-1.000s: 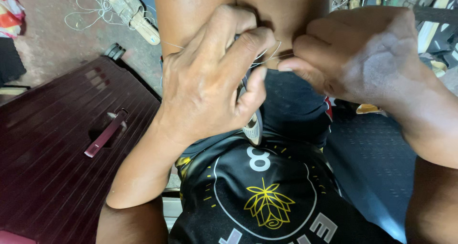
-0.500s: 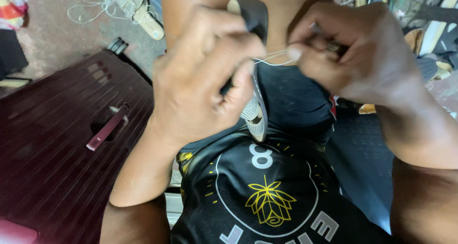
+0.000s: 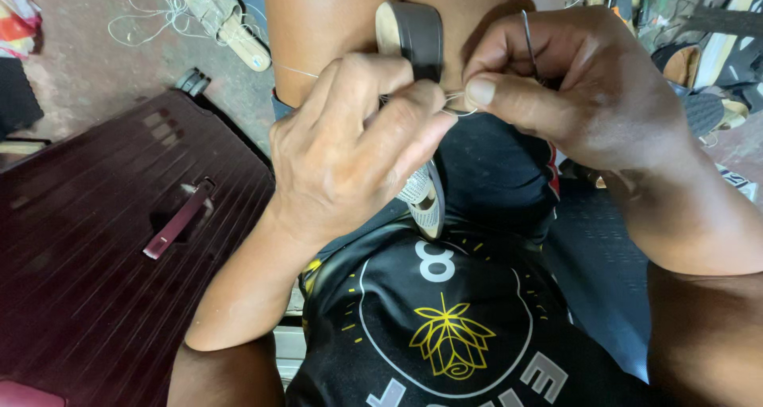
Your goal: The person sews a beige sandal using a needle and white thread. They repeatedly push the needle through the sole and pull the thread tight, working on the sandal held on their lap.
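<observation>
Against the lap, between both knees: left hand curled tight round a dark shoe, sole end up. Right hand pinched shut on a thin metal needle, thumb pressing pale thread. Maroon suitcase just left; 1 sandal beyond.

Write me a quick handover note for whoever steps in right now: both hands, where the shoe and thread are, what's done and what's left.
Left hand: clamped around the shoe, which stands between the knees, heel end up.
Right hand: pinching a metal needle, thumb against the white thread that runs between both hands.
Done: the thread is at the shoe; the stitches themselves are hidden by the left hand.
Left: probably more stitching, since the needle is in hand and the thread uncut.
Nearby: dark red case to the left, a sandal on the floor.
</observation>
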The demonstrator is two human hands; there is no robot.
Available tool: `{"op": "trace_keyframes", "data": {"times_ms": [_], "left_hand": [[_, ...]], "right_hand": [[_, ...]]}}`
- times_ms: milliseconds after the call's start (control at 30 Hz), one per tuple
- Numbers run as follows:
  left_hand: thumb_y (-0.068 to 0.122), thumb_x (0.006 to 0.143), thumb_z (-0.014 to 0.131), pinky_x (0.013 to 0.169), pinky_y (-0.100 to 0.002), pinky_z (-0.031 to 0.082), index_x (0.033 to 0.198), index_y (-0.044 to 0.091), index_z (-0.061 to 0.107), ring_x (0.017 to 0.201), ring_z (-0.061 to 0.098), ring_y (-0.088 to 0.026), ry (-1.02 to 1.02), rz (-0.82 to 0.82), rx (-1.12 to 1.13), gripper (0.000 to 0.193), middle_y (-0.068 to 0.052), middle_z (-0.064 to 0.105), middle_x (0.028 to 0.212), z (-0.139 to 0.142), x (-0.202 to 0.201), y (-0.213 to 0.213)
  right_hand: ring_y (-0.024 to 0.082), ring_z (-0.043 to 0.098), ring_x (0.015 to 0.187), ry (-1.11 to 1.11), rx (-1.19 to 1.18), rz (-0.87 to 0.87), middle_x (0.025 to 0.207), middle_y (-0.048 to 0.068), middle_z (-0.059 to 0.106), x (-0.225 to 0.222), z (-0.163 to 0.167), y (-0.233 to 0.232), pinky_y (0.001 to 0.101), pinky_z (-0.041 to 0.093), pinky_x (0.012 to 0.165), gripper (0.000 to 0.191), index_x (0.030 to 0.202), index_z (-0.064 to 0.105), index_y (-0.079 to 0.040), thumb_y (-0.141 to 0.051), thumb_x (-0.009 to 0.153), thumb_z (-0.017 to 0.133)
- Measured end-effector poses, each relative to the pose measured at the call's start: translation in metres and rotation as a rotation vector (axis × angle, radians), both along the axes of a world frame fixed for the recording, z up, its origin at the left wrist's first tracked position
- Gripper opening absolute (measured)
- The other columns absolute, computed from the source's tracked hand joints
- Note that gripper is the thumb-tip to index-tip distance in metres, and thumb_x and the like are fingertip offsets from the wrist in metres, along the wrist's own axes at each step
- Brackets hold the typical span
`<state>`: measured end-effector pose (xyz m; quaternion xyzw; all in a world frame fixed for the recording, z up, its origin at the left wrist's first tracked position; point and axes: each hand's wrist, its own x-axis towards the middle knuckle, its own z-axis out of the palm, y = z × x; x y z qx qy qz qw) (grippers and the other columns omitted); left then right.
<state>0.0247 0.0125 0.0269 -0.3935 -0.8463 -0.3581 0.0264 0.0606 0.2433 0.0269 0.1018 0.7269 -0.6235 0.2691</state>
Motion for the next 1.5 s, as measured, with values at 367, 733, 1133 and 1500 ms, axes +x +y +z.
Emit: {"op": "trace_keyframes", "data": {"times_ms": [367, 733, 1133, 1500], "left_hand": [[0.002, 0.106, 0.077, 0.07, -0.022, 0.053, 0.111, 0.006, 0.064, 0.084, 0.063, -0.011, -0.461, 0.064, 0.247, 0.014, -0.003, 0.065, 0.097, -0.003, 0.005, -0.004], [-0.01, 0.104, 0.051, 0.076, -0.015, 0.045, 0.136, 0.001, 0.054, 0.077, 0.058, -0.002, -1.205, -0.071, 0.589, 0.034, 0.0, 0.061, 0.086, 0.0, 0.004, -0.019], [-0.001, 0.101, 0.071, 0.078, -0.033, 0.06, 0.14, 0.009, 0.053, 0.086, 0.076, -0.022, -0.551, -0.107, 0.028, 0.044, -0.011, 0.073, 0.112, 0.015, -0.005, -0.001], [0.002, 0.095, 0.081, 0.084, -0.033, 0.058, 0.155, 0.019, 0.033, 0.083, 0.066, -0.02, -0.362, -0.138, -0.08, 0.079, -0.009, 0.051, 0.127, 0.003, 0.003, -0.002]], "right_hand": [[0.014, 0.06, 0.078, 0.673, 0.454, 0.188, 0.106, 0.009, 0.064, 0.01, -0.007, -0.005, 0.0279, 0.049, 0.064, 0.028, 0.11, 0.07, 0.0, -0.02, 0.095, 0.08], [0.012, 0.057, 0.057, 0.459, 0.392, 0.283, 0.085, 0.003, 0.066, 0.016, -0.001, 0.004, 0.0297, 0.044, 0.053, 0.013, 0.094, 0.071, -0.004, -0.011, 0.09, 0.081], [0.013, 0.066, 0.082, 0.634, 0.402, 0.27, 0.101, 0.009, 0.068, 0.021, -0.003, 0.009, 0.0275, 0.052, 0.067, 0.017, 0.103, 0.068, -0.008, -0.013, 0.096, 0.083], [0.024, 0.065, 0.064, 0.89, 0.639, 0.281, 0.083, 0.013, 0.069, 0.013, -0.018, -0.012, 0.0361, 0.049, 0.055, 0.018, 0.089, 0.07, -0.001, -0.013, 0.094, 0.083]]}}
